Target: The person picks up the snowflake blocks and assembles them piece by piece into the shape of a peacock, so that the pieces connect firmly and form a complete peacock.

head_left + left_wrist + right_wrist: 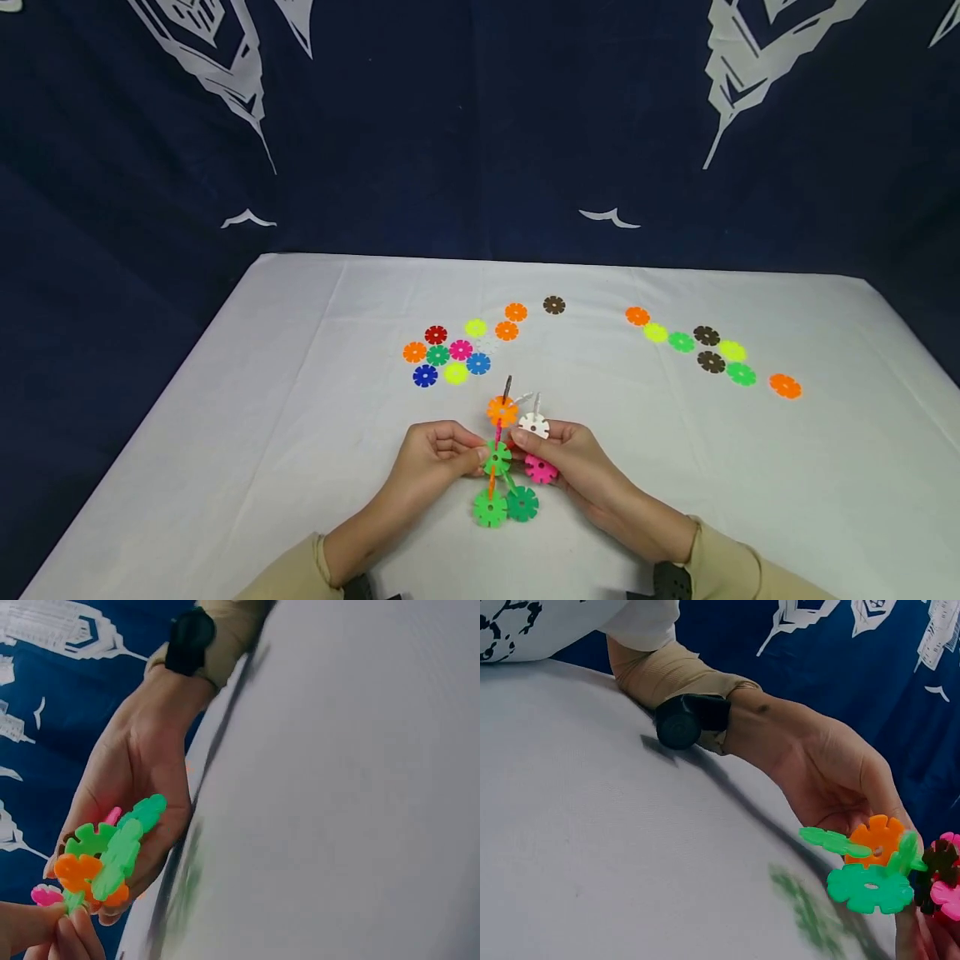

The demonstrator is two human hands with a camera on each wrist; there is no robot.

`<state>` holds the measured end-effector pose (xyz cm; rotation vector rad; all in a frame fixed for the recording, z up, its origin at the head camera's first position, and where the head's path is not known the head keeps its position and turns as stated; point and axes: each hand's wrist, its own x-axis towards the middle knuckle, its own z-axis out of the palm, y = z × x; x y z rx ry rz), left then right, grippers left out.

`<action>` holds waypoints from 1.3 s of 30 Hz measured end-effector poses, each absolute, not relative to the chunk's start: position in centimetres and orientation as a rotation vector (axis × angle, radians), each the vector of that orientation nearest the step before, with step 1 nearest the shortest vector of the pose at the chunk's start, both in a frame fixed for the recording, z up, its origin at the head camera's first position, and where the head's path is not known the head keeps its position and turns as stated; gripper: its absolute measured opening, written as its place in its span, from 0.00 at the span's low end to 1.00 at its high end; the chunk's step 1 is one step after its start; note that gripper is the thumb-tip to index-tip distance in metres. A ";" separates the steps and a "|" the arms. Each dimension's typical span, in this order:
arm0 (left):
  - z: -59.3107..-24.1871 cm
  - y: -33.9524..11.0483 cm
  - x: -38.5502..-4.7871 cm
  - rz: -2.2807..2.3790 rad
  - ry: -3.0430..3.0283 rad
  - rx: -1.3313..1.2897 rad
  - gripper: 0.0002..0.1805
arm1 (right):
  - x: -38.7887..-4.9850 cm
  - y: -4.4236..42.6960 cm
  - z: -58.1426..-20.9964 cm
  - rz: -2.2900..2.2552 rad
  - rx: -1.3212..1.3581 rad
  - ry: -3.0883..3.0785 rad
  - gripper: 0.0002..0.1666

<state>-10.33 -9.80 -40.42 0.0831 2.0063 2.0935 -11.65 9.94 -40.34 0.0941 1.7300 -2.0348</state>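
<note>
Head view: left grip (438, 457) pinches the cluster (497, 459) at a green disc; right grip (581, 462) holds its white-and-pink side; cluster is over the desk (225, 517); loose discs (461, 350) lie beyond. Left wrist view: cluster sits between both hands. Right wrist view: cluster meets the frame edge; fingertip contact hidden.

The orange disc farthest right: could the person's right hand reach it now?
Probably yes, after letting go: the right hand grips joined discs, but only white cloth lies between it and the orange disc.
</note>
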 end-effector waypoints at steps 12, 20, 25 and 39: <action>-41.0 -9.7 -10.8 2.142 1.831 -0.029 0.08 | -11.5 9.7 -39.7 -1.985 0.089 1.881 0.23; -40.7 -9.5 -10.9 2.135 1.894 0.025 0.08 | -11.6 9.9 -39.3 -1.963 0.132 1.899 0.23; -40.6 -9.2 -11.0 2.132 1.954 0.031 0.07 | -11.5 9.6 -39.4 -1.979 0.141 1.975 0.21; -40.8 -9.2 -11.4 2.092 1.852 0.065 0.11 | -11.6 10.1 -39.4 -1.966 0.018 1.957 0.22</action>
